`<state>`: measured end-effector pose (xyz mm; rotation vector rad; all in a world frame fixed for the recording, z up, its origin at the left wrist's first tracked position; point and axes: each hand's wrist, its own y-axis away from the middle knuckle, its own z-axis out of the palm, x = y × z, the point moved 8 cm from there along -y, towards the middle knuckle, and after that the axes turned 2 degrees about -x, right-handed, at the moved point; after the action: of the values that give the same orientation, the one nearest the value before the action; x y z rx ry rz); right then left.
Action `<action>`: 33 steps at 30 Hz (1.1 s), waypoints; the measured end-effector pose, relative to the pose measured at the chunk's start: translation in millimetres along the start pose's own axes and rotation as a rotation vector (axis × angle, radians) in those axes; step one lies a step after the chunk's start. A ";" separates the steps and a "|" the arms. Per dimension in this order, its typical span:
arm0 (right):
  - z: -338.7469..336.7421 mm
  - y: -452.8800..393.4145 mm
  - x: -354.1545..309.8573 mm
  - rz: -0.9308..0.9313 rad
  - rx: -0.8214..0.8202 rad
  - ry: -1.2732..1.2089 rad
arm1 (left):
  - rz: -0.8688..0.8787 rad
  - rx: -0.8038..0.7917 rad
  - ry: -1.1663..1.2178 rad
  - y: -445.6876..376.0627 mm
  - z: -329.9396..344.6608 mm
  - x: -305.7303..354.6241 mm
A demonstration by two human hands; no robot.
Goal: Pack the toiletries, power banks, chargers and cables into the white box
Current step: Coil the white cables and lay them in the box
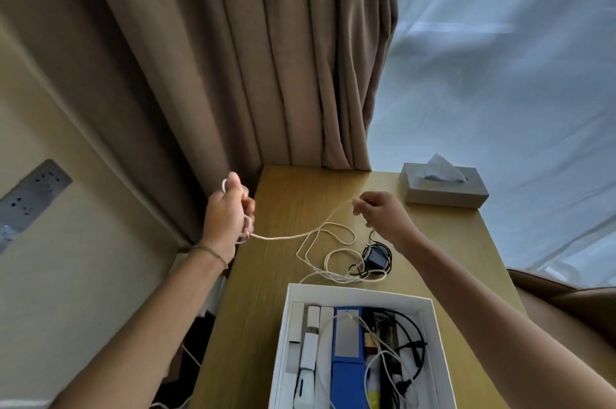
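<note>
1. Left hand [227, 220] closed in a loose fist around a few coiled turns of the white cable [293, 236], a loop showing above the knuckles; thin band on that wrist.
2. Right hand [378, 213] pinching the same cable between thumb and fingertips, other fingers curled in.
3. Cable running taut-ish from the left fist across to the right pinch, rest sagging below and between both hands in loose loops on the wooden table [286, 195].
4. Probably light, limp, no stiffness; likely to spring open or tangle unless kept wound. Best held at the coil itself, with the free run fed through the right pinch.
5. Black charger [376, 257] with its dark lead lying just below the right hand, touching the tail loops of the white cable; snag risk when the slack gets pulled in.
6. White box [358, 295] nearest the body, below both hands, already holding white packets, a blue case and black and white cables; free room looks tight.
7. Grey tissue box [445, 187] just right of the right hand, apart from it, not in the way.
8. Brown curtain [266, 58] above the hands; wall socket panel [31, 195] far left of the left hand.
</note>
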<state>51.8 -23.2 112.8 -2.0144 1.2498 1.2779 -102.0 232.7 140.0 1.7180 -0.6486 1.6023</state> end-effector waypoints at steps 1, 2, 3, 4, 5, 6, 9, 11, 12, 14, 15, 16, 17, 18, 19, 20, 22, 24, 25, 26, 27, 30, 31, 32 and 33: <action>9.9 0.4 -16.6 -0.055 -0.040 -0.008 | 0.042 -0.023 -0.097 5.1 8.7 -3.4; 21.1 3.0 -33.7 -0.110 -0.102 0.000 | 0.073 -0.067 -0.170 10.0 20.0 -6.1; 32.3 6.8 -49.2 -0.161 -0.167 0.021 | 0.093 -0.131 -0.230 14.5 32.6 -8.0; 41.7 11.0 -63.3 -0.210 -0.218 0.045 | 0.101 -0.207 -0.275 19.2 45.8 -9.3; 48.2 14.3 -74.4 -0.257 -0.242 0.072 | 0.101 -0.282 -0.303 24.5 58.1 -10.1; 51.1 16.3 -82.8 -0.297 -0.240 0.096 | 0.107 -0.338 -0.325 29.2 67.9 -10.0; 46.1 16.0 -86.8 -0.307 -0.204 0.111 | 0.217 -0.377 -0.409 34.5 80.8 0.5; 40.6 15.4 -73.5 -0.246 -0.246 -0.007 | 0.245 -0.325 -0.401 30.1 74.7 9.3; 36.9 15.2 -64.1 -0.218 -0.266 -0.066 | 0.222 -0.288 -0.321 25.3 67.7 13.5; 24.8 15.1 -40.6 -0.156 -0.263 -0.121 | 0.092 -0.231 0.033 12.4 49.7 16.5; 16.5 15.1 -26.8 -0.117 -0.240 -0.125 | 0.020 -0.213 0.231 4.6 40.1 16.5; 7.0 15.5 -13.0 -0.077 -0.210 -0.124 | -0.040 -0.187 0.386 -3.2 28.2 16.1; -2.3 15.8 0.0 -0.040 -0.176 -0.118 | -0.082 -0.146 0.473 -9.9 14.8 14.7; -11.0 16.0 11.6 -0.006 -0.140 -0.108 | -0.113 -0.096 0.513 -15.1 2.0 12.9; -17.7 15.9 20.7 0.022 -0.110 -0.095 | -0.126 -0.040 0.509 -18.6 -9.7 10.3; -20.9 15.8 26.6 0.044 -0.089 -0.077 | -0.120 0.014 0.476 -19.8 -18.1 7.4; -18.2 15.9 25.8 0.051 -0.072 -0.010 | -0.062 0.072 0.350 -14.7 -21.3 5.8; -2.3 19.4 9.4 0.010 -0.117 0.065 | 0.036 0.061 0.182 -3.4 -8.1 10.2; 9.4 22.6 -2.2 -0.018 -0.162 0.093 | 0.093 0.038 0.092 3.0 2.0 13.3; 21.8 26.5 -14.8 -0.056 -0.211 0.120 | 0.163 -0.002 -0.003 10.7 14.0 17.9; 34.6 30.8 -28.5 -0.106 -0.258 0.145 | 0.248 -0.059 -0.099 19.5 27.9 23.3; 61.0 37.9 -63.9 -0.228 -0.336 0.156 | 0.441 -0.236 -0.385 44.8 66.1 28.6; 63.7 37.1 -70.8 -0.241 -0.336 0.133 | 0.475 -0.276 -0.489 50.6 73.9 26.6; 63.3 35.7 -75.0 -0.247 -0.326 0.118 | 0.509 -0.294 -0.588 55.0 78.6 24.2; 61.5 34.0 -77.0 -0.250 -0.320 0.115 | 0.548 -0.273 -0.683 57.1 79.7 22.9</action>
<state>-19.3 40.8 154.4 -2.4102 0.8446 1.3197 -91.3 137.5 171.1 1.9669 -1.7058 1.1304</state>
